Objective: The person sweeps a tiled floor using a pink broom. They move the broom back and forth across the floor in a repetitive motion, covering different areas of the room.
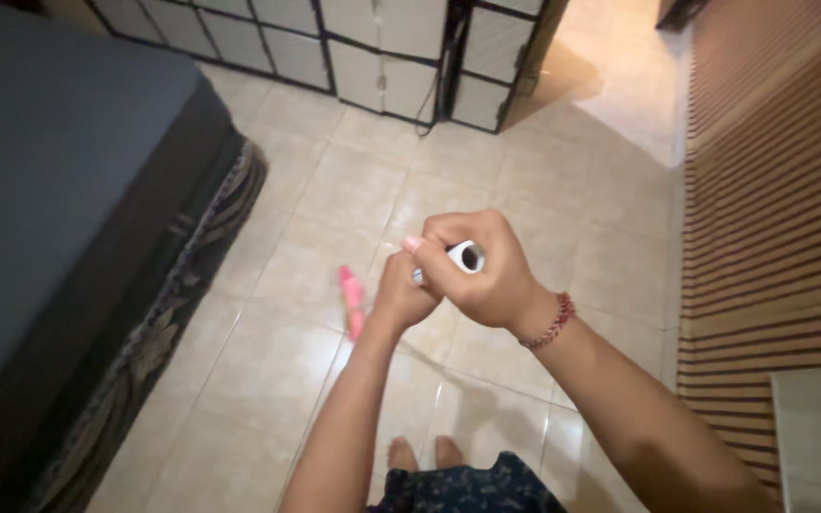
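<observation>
White tube (pixel 467 256): clasped in my right hand (pixel 475 271), open end toward me, long axis running down-left into my closed left hand (pixel 401 296).

The glossy beige tiled floor (pixel 334 209) carries a small pink strip (pixel 351 299). The braided wrist bracelet (pixel 553 321) is red; the slatted wall panel (pixel 772 190) is brown-striped.

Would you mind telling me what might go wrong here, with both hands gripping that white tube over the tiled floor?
The white tube sits between the right hand and left hand, high over the hard tiled floor; a slip could drop it. Bare feet stand just below. The pink part hangs close to the bed and might catch it.
</observation>
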